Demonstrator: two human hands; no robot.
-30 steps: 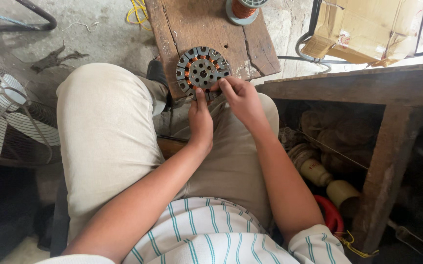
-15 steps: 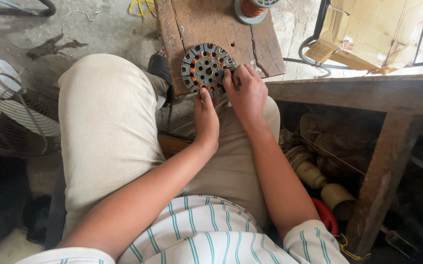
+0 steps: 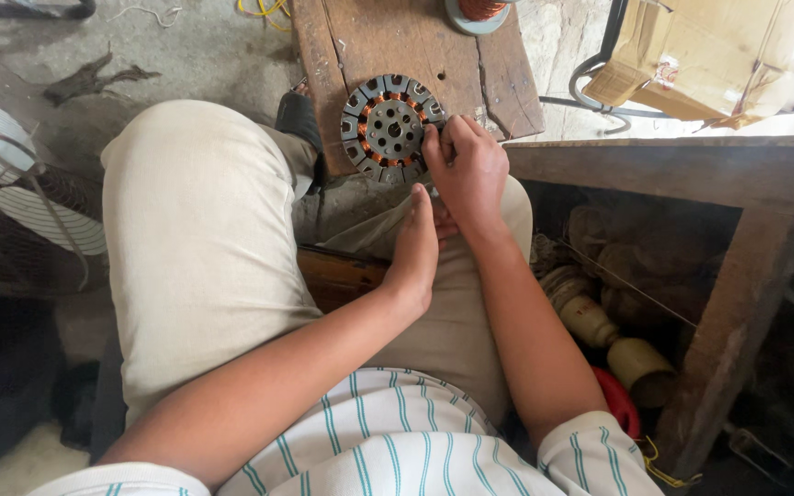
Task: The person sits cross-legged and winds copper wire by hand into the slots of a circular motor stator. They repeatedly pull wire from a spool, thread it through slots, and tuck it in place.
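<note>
Small motor-repair workshop: wound stator (image 3: pixel 389 129) on a worn plank bench (image 3: pixel 415 55) top centre, copper wire spool (image 3: pixel 477 13) (partly cropped), caged fan (image 3: pixel 11 197) at left, bare concrete floor (image 3: pixel 185 55).

Single head-worn view, looking steeply down, close over lap and forearms, wooden board (image 3: pixel 415 55) at twelve o'clock

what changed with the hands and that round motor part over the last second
The right hand moved from the near rim of the stator to its right edge and now grips it there. The left hand drew back toward the lap, off the stator. The stator stays on the wooden board; the fan has not moved.
</note>
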